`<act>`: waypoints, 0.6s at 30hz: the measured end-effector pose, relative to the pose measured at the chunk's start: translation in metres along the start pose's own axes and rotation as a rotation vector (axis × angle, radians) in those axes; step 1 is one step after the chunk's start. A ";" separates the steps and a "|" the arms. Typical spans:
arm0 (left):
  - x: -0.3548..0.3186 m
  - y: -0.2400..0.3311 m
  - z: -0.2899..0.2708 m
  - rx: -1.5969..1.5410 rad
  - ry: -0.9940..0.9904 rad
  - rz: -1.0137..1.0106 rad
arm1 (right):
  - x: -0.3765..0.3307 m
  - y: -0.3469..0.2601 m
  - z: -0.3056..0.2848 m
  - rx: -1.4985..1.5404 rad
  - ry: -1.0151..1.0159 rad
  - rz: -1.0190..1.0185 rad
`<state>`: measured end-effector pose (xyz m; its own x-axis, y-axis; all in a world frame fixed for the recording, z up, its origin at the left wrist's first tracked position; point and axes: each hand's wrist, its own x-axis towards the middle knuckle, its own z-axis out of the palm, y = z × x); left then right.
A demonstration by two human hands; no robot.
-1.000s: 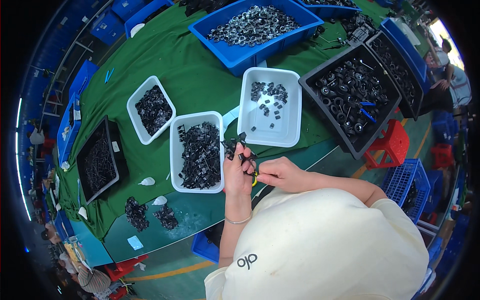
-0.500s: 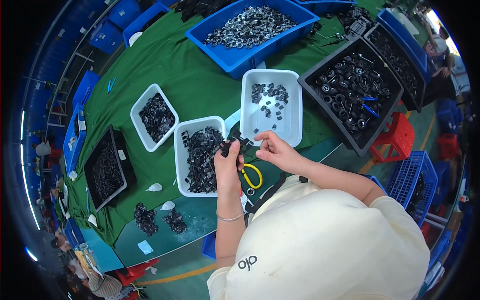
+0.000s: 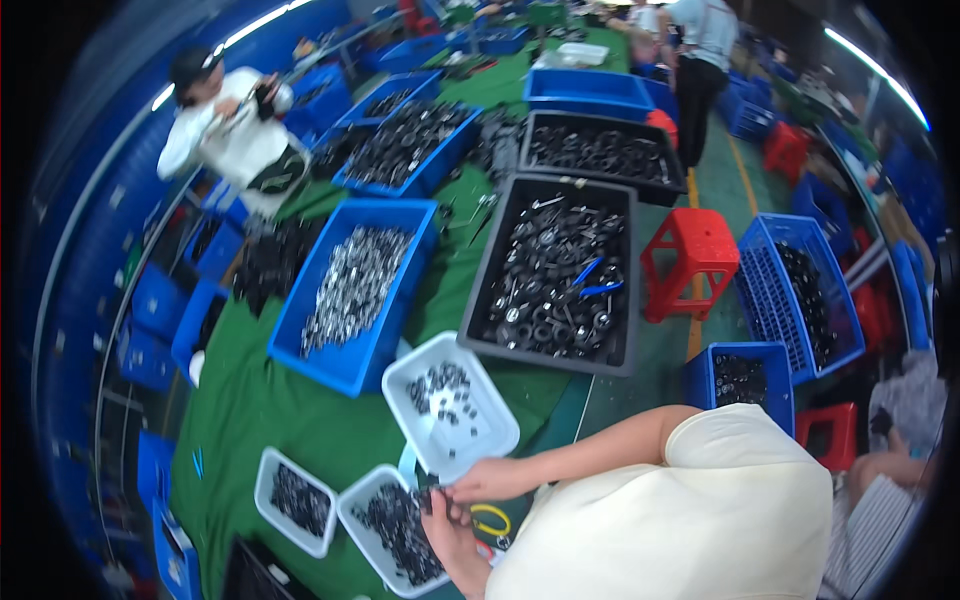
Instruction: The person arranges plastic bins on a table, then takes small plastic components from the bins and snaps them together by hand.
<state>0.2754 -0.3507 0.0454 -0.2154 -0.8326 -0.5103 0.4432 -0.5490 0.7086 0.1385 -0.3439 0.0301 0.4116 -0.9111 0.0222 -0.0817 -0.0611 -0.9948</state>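
Three white tubs (image 3: pixel 487 437) near the left hand (image 3: pixel 449 527); yellow handle (image 3: pixel 507 520) just beside it.

Cream top (image 3: pixel 670 525), short sleeve (image 3: pixel 740 440); forearm (image 3: pixel 600 448) bare, right hand (image 3: pixel 492 481) ungloved.

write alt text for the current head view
A person's left hand holds small black parts, right hand close by, beside white trays of dark pieces. Beyond stand a blue bin of shiny pieces and a black crate.

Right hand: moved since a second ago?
Yes: toward the sparsely filled white tub. The right hand is now at its near rim; a second ago a gap showed between them.
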 end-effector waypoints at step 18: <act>0.019 0.042 0.010 0.054 0.027 0.106 | -0.006 -0.012 -0.012 0.388 -0.002 0.070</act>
<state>0.2809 -0.3907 0.0704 -0.1462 -0.8845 -0.4431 0.4146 -0.4615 0.7843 0.1263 -0.3426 0.0427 0.4191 -0.9067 -0.0468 0.2398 0.1603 -0.9575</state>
